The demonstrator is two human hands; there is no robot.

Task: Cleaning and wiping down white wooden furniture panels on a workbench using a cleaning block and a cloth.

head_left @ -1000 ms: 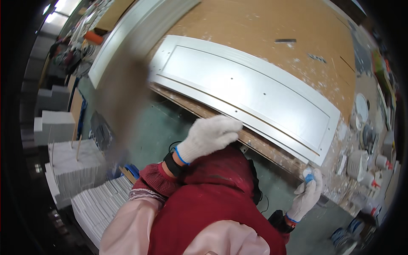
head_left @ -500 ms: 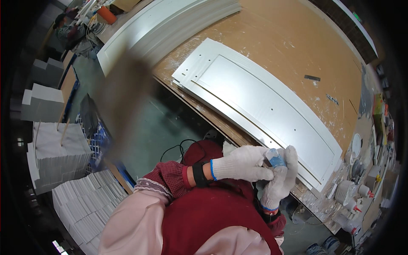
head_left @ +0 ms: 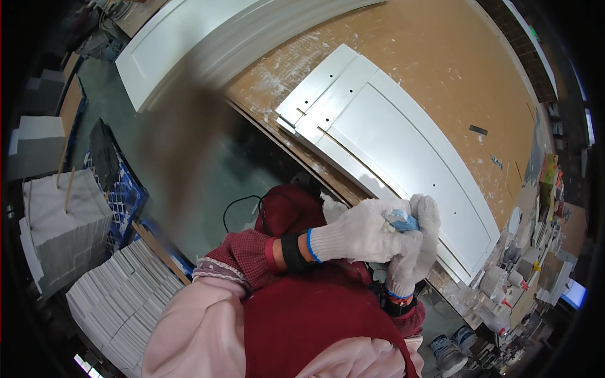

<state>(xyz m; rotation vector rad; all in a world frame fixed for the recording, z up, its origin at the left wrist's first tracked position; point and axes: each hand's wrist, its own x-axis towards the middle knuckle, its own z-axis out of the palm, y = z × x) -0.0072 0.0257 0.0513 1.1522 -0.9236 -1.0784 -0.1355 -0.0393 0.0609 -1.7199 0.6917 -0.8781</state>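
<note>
In front of my body, both hands wear white knit gloves and come together over a small blue piece with a whitish patch. My left hand reaches across from the left, its fingers closed against the piece. From the other side my right hand wraps its fingers round it. The kind of piece is not clear, as the gloves hide most of it. Just beyond the hands lies a white door-like panel with a recessed middle, small dark holes and a narrow slot, lying on another at the table's near edge.
The brown worktable carries a stack of white panels at the far left and a small dark metal strip. Bottles with red tips crowd its right end. Stacked pale boards stand at left. A brown blur covers part of the view.
The view has shifted, so the panel appears farther right. My hands stay together on the blue piece, which has turned and shows less of itself between the gloves.
</note>
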